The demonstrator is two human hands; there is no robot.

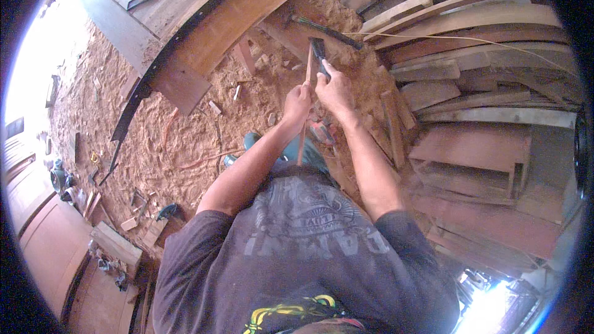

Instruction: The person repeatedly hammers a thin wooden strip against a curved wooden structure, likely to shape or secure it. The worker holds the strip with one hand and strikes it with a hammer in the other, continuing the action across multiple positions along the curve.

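Observation:
My left hand (297,102) is closed around a thin wooden strip (309,65), which runs lengthwise away from my waist. My right hand (335,91) grips a dark tool (318,49) with a broad black head, its exact kind unclear. That head lies against or right beside the far end of the strip. Both hands are close together in front of my body. Below them, partly hidden by my right forearm, is a red and grey object (323,133) on the ground.
Sawdust (192,136) and wood scraps cover the ground. A wooden workbench (241,6) with a dark curved edge stands at the upper left. Stacked planks (464,31) fill the upper right, above a low wooden table (473,148). A dark bar (328,32) lies just beyond my hands.

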